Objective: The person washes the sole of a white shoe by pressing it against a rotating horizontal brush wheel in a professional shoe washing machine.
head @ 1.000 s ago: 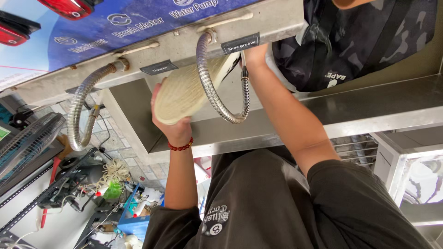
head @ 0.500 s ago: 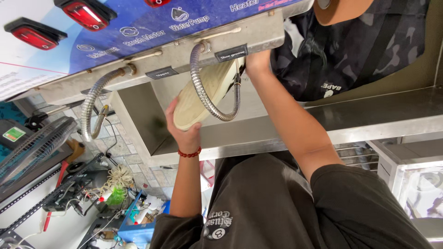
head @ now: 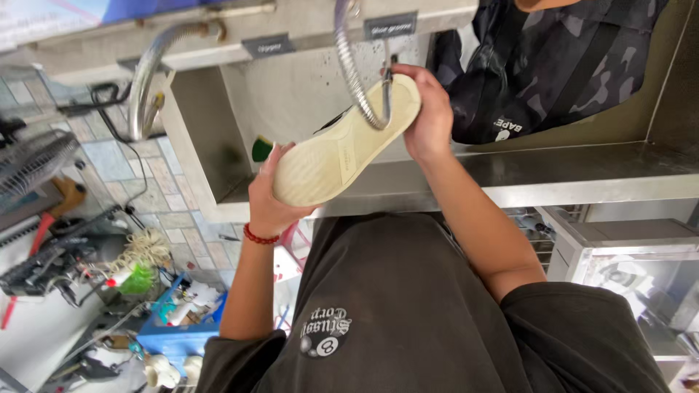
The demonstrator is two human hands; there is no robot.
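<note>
I hold a shoe (head: 342, 145) with its cream sole turned up towards me, over a steel sink (head: 553, 175). My left hand (head: 269, 207), with a red bead bracelet at the wrist, grips the toe end at the lower left. My right hand (head: 431, 116) grips the heel end at the upper right. A flexible metal hose (head: 353, 80) hangs down in front of the heel part of the sole. The upper of the shoe is mostly hidden; only a dark edge shows.
A second metal hose (head: 149, 73) curves down at the sink's left end. Something green (head: 262, 149) sits inside the sink. Another person in a dark camouflage shirt (head: 553, 65) stands beyond the sink. Tools, a fan (head: 33, 164) and a blue crate (head: 182, 327) lie at the left.
The shoe has tipped from nearly upright behind the hose loop to lying flatter, sole facing me. Both hands stay on it. My view has swung down and left.
</note>
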